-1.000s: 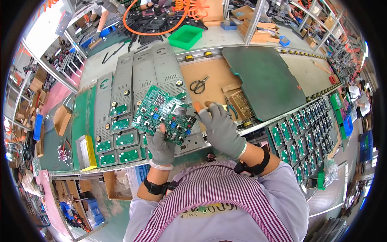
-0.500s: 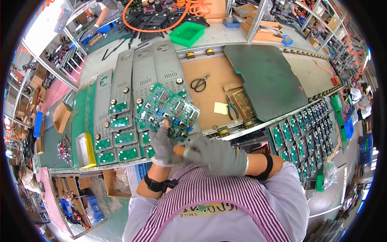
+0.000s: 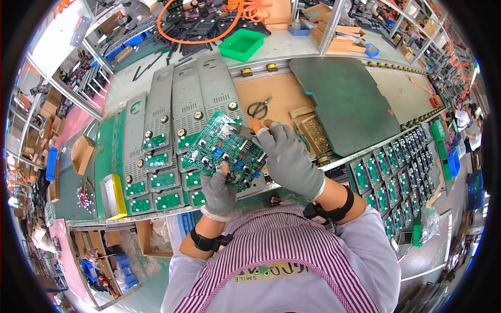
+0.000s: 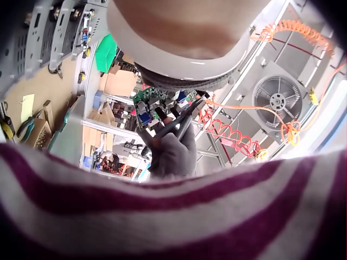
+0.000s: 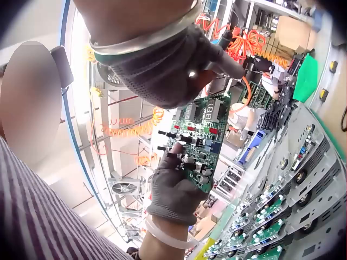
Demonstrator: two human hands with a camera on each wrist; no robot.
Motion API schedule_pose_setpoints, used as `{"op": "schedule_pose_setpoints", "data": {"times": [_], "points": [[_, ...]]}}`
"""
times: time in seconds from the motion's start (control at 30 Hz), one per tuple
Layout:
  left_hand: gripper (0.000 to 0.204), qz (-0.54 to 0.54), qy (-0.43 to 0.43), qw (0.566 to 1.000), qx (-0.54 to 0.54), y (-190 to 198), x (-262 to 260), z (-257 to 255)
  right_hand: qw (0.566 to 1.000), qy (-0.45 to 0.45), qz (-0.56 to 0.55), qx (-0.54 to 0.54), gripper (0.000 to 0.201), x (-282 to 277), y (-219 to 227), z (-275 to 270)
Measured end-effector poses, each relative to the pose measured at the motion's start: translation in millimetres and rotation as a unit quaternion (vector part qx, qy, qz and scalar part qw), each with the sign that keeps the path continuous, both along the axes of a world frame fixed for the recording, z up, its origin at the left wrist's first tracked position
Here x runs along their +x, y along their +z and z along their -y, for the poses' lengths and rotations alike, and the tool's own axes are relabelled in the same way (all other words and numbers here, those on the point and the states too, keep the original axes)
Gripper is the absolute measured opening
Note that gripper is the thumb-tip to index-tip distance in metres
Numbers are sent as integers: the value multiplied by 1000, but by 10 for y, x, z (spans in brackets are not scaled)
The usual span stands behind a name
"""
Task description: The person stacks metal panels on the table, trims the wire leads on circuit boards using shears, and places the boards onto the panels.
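Observation:
A green circuit board with digit displays, buttons and blue parts is held tilted above the bench. My gloved left hand grips its lower edge, thumb over the component side. In the right wrist view, the left glove sits below the board. My gloved right hand, with an orange covering on a fingertip, holds a dark pliers-like tool over the board's upper right part. The left wrist view shows this tool in the right hand's fingers, close to the board's components.
Grey metal panels with small green boards lie on the bench at left. Scissors and a box of small parts lie beyond the right hand. A dark green mat and a rack of boards stand at right.
My right hand came down beside the left wrist, then rose again to the board with the tool. The left hand keeps its grip; the board has shifted slightly right.

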State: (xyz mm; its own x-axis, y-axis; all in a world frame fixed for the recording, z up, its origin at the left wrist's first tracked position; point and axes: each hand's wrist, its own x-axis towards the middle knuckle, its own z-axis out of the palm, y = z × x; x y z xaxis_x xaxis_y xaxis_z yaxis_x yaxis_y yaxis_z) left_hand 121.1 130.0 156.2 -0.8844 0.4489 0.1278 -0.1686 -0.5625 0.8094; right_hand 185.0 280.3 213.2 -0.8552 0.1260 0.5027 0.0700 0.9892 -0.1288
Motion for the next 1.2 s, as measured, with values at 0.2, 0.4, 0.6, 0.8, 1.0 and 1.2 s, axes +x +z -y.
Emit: {"op": "schedule_pose_setpoints", "data": {"times": [0.2, 0.4, 0.6, 0.8, 1.0, 1.2], "points": [[25, -234, 128, 944, -195, -325, -173, 17, 977, 196, 83, 6, 42, 287, 68, 176], [21, -140, 110, 959, -220, -528, -210, 250, 990, -39, 119, -59, 41, 457, -315, -542], [19, -15, 147, 961, -234, -726, -303, 633, 848, -185, 478, -135, 40, 1266, -1232, -884], [32, 174, 93, 977, -85, -560, -205, 405, 818, -258, 490, -156, 42, 1571, -1800, -961], [27, 101, 60, 986, -117, -565, -172, 342, 830, -245, 497, -63, 50, 1486, -1977, -1172], [26, -193, 101, 926, -308, -677, -148, 467, 833, -180, 480, -206, 50, 804, -1928, -1603]]}}
